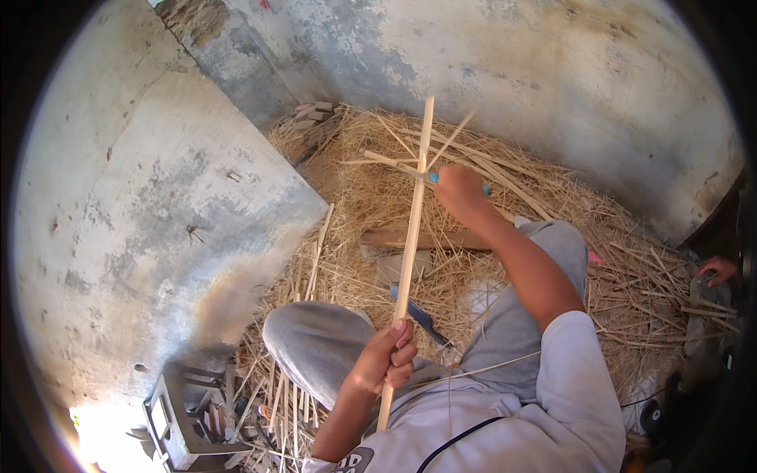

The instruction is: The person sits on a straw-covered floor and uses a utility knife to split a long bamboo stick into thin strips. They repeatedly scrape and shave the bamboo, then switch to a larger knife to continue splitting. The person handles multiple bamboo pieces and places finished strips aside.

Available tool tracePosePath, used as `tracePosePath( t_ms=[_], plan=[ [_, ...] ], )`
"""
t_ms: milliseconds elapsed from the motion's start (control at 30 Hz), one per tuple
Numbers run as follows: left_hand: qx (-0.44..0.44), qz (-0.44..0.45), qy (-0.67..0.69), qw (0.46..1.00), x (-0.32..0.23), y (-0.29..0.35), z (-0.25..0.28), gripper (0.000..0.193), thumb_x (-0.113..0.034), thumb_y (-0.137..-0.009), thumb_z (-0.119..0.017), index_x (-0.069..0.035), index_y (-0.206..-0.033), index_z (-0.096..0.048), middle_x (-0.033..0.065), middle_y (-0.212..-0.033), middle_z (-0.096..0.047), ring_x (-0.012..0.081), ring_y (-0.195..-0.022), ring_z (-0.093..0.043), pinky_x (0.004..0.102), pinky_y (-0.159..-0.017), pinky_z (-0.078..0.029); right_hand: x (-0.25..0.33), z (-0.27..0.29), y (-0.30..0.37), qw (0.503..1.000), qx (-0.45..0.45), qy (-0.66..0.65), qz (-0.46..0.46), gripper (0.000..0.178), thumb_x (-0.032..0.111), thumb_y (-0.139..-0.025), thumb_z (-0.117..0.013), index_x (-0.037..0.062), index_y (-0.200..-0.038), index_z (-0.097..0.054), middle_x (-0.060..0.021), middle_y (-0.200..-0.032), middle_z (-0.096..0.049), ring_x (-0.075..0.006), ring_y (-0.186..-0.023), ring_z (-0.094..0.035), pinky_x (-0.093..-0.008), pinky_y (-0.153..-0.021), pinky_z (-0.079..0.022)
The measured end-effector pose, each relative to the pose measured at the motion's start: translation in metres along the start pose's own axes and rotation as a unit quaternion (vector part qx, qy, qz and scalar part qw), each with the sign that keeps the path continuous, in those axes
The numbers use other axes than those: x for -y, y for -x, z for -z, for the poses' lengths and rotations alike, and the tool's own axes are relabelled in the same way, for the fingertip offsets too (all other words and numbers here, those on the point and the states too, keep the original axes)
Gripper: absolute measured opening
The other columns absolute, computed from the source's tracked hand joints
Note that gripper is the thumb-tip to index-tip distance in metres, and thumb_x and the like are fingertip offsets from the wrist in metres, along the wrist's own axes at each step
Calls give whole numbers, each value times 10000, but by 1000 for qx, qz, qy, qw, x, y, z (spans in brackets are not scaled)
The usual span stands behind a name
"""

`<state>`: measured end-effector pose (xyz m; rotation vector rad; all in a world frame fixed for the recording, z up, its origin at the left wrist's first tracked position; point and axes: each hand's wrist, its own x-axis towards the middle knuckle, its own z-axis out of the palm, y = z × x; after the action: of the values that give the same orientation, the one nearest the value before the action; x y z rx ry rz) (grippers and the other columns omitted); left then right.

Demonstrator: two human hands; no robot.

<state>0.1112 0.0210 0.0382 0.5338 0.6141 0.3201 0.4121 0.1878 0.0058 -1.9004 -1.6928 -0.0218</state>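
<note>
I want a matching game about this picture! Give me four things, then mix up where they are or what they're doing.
Things:
1. left hand
2. right hand
3. slim dark blue object
4. brown wooden beam

Places and states:
A. between the bent legs in grey trousers
B. closed around the lower part of a long pale wooden strip
C. running sideways behind that strip
D. closed around a bright blue handle

Pairs: 1-B, 2-D, 3-A, 4-C

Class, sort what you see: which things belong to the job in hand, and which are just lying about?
In use:
long pale wooden strip, in the left hand
blue-handled knife, in the right hand

Lying about:
loose slivers
bricks
pink scrap
</note>
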Motion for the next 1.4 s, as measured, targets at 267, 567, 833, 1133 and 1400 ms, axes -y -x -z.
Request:
tracePosePath(
  t_ms=[267,567,833,1133,1400],
  plan=[
    [-39,-13,-29,999,0,-10,-14,374,-426,-1085,-394,-167,-819,-347,-61,-552,-206,34,-378,-148,226,-321,-107,-15,-4,-25,989,-140,54,6,103,126,-799,-672,27,-775,-653,-145,-686,-663,-309,-627,-683,-439,-535,-530],
    [-6,-63,5,998,-4,-15,14,254,-374,-1074,-443,-156,-946,-468,-59,-570,-272,46,-399,-228,216,-327,-177,6,22,-19,970,169,-155,-83,154,114,-861,-628,-7,-766,-623,-107,-595,-547,-230,-499,-551,-409,-493,-452],
    [-175,-184,-257,933,-120,0,22,606,-93,-966,-462,-147,-1542,-281,0,-719,-464,46,-488,-380,173,-365,-293,1,-50,45,939,339,7,55,197,154,-784,-680,-29,-852,-706,-193,-755,-679,-331,-711,-683,-455,-647,-540],
    [-57,-137,-188,971,-155,-32,82,473,-26,-906,-402,-49,-1378,-427,2,-719,-464,35,-491,-414,194,-353,-336,-92,-198,130,847,454,253,112,273,139,-793,-741,43,-1048,-734,-171,-1025,-722,-308,-955,-711,-460,-766,-570],
    [-72,-11,-115,991,-146,-68,113,147,-42,-944,-391,-38,-1020,-517,33,-728,-485,68,-477,-434,220,-358,-354,9,-255,217,801,597,39,-38,257,225,-811,-682,39,-976,-747,-179,-1057,-735,-293,-997,-722,-449,-706,-580]
  ],
)
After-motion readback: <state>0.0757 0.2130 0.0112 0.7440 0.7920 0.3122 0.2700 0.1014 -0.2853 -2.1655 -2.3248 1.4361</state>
